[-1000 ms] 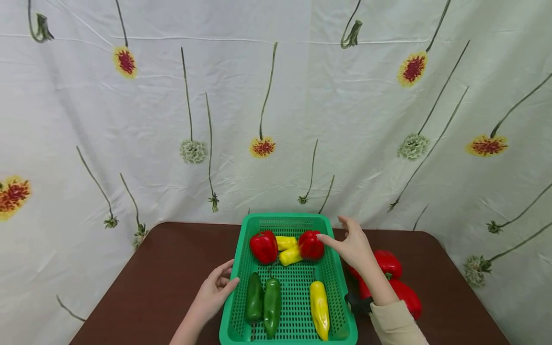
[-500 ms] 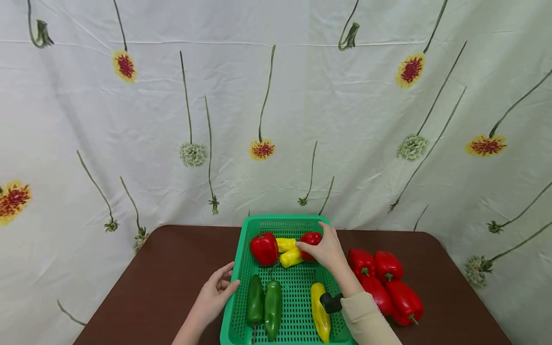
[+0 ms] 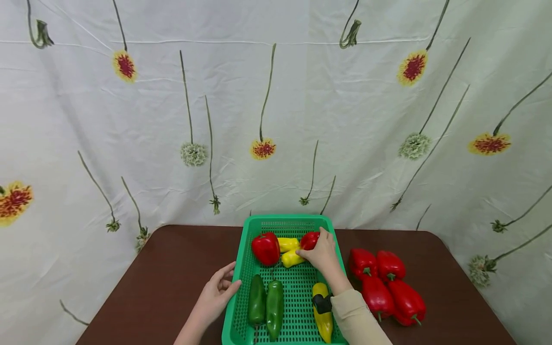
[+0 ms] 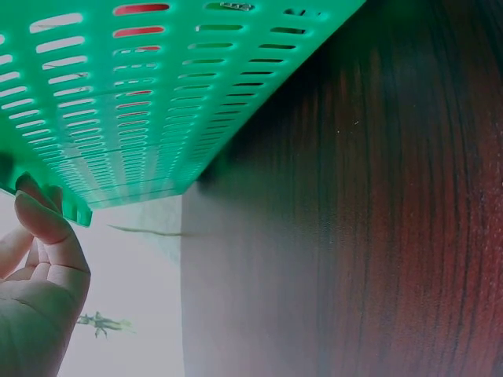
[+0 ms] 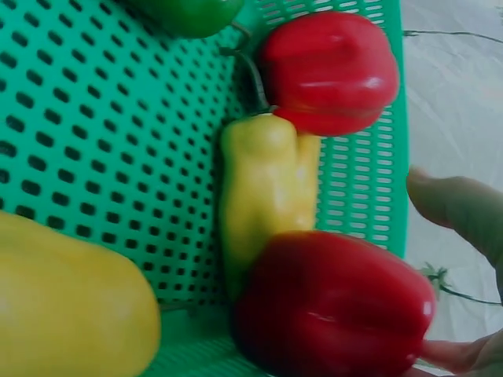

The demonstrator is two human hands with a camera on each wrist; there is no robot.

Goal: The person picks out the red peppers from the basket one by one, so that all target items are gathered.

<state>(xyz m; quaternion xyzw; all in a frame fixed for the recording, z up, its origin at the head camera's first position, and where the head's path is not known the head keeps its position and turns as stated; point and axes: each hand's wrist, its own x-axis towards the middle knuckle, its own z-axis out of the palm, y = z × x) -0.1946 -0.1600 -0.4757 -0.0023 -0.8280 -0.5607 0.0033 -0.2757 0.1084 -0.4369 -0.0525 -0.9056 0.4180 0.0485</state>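
A green plastic basket holds peppers. My left hand holds its left rim, thumb at the edge and fingers curled beside it, as the left wrist view also shows. Inside the basket, my right hand reaches over the right red bell pepper, thumb and fingers spread. In the right wrist view the thumb stands apart from that red bell pepper, while the fingers lie close to its side; contact is unclear. Against it lie two yellow peppers. Another red bell pepper sits at the basket's far left.
Two long green peppers lie in the basket's near left, and a yellow pepper at near right, partly behind a dark wrist device. Several red bell peppers stand on the dark brown table, right of the basket. A flowered cloth hangs behind.
My right hand has moved left and slightly down, from the basket's right rim to over the right red bell pepper. The left hand has stayed at the rim.
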